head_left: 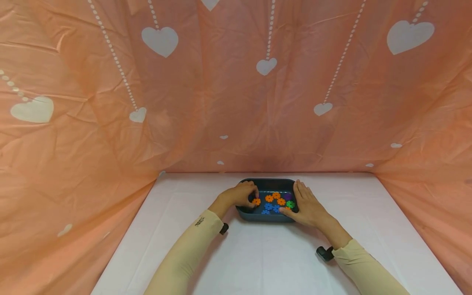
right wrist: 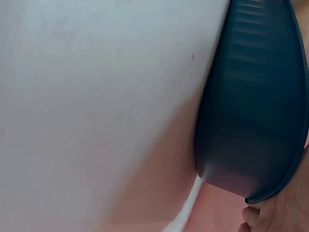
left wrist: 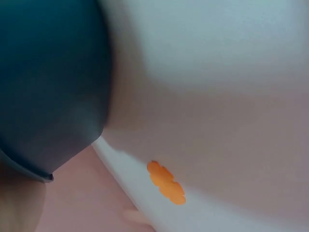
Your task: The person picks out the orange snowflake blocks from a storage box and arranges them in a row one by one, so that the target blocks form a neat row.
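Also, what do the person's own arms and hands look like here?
Both arms wear plain cream sleeves: the left sleeve carries a small dark marking near its cuff, while the right sleeve shows none. A small black device sits at the left wrist and another at the right. The left hand and right hand wear no gloves.

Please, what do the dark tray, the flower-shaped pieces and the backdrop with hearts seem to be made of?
Tray: probably plastic, with a soft sheen and thin, smooth rim.
Flower-shaped pieces: likely plastic, evenly coloured; too small to judge their gloss.
Backdrop: thin fabric or plastic sheet, from its creases and slight shine; I cannot tell which.
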A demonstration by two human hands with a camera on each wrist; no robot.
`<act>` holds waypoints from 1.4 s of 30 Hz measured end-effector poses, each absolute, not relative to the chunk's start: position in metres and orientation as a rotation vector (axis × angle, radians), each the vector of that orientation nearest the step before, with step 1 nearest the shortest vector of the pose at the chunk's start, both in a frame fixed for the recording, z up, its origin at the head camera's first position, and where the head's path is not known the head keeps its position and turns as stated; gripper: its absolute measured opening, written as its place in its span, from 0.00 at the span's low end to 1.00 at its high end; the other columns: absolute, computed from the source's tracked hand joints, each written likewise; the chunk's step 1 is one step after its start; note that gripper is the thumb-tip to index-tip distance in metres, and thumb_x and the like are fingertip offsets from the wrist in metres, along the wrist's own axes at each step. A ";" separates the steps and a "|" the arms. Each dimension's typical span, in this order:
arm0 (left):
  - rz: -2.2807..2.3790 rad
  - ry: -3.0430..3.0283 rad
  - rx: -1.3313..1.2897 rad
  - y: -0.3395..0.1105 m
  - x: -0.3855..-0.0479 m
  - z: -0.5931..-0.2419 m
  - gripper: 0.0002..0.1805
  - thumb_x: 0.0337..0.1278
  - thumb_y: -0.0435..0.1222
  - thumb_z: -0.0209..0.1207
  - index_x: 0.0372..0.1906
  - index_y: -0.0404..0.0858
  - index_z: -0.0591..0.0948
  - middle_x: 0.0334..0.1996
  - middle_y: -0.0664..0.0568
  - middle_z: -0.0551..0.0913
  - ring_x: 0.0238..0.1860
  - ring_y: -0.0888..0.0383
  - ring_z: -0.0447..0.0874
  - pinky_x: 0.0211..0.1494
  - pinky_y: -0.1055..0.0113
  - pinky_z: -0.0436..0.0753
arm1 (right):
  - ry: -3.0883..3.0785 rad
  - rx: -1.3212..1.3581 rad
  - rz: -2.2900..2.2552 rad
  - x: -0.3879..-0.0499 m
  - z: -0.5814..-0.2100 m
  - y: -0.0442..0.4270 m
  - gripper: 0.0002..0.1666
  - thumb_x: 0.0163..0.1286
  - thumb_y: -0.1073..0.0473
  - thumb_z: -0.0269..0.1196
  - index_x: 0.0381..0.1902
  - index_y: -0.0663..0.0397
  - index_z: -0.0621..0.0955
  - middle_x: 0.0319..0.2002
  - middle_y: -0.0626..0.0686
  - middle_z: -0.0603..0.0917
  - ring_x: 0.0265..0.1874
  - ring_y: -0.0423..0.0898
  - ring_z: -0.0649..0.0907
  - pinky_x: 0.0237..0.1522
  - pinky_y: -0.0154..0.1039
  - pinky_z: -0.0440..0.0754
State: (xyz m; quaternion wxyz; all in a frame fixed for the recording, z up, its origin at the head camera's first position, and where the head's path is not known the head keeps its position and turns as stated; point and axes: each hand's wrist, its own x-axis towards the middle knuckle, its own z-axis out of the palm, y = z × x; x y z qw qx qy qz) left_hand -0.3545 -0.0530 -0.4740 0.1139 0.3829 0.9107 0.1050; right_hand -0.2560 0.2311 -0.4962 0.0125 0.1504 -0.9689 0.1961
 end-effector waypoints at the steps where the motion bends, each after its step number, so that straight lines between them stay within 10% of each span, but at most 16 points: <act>1: 0.327 2.667 1.132 -0.054 -0.355 -0.474 0.14 0.65 0.43 0.74 0.49 0.47 0.83 0.50 0.54 0.78 0.55 0.54 0.76 0.67 0.57 0.77 | -3.019 0.468 0.609 -0.256 -0.496 0.231 0.70 0.74 0.25 0.60 0.82 0.77 0.49 0.84 0.74 0.44 0.84 0.71 0.48 0.82 0.65 0.47; 42: 0.884 2.710 1.028 -0.154 -0.354 -0.459 0.17 0.60 0.32 0.74 0.49 0.38 0.79 0.45 0.50 0.80 0.48 0.47 0.79 0.56 0.55 0.81 | -3.016 0.501 0.633 -0.259 -0.498 0.233 0.74 0.68 0.24 0.65 0.82 0.78 0.48 0.84 0.75 0.45 0.84 0.70 0.47 0.82 0.65 0.45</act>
